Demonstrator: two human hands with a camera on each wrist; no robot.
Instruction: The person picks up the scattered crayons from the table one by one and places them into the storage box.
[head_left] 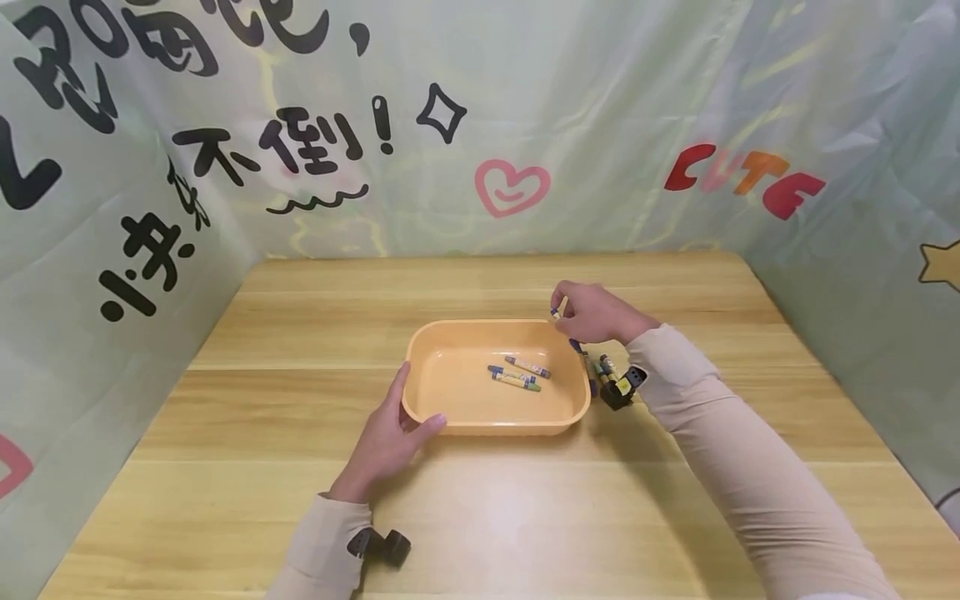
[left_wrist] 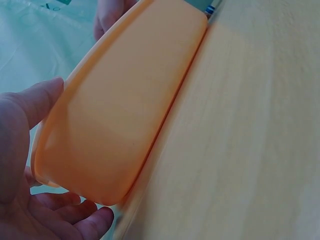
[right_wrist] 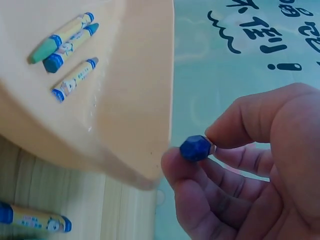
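Three crayons (head_left: pixel 516 382) lie inside our tub (head_left: pixel 450 375). Our left hand (head_left: pixel 386 446) grips its left end; our right hand (head_left: pixel 600 312) pinches another crayon (right_wrist: pixel 196 148) near the far right corner. Held by fingertips alone, that one could drop onto the table (head_left: pixel 510 517) if our pinch loosens.

- head cam's pretty bright, glare on the table (head_left: pixel 517 508) toward its near edge
- soft shadow off the tray's (head_left: pixel 495 430) near-right corner
- wrist cams dimmer, bluish
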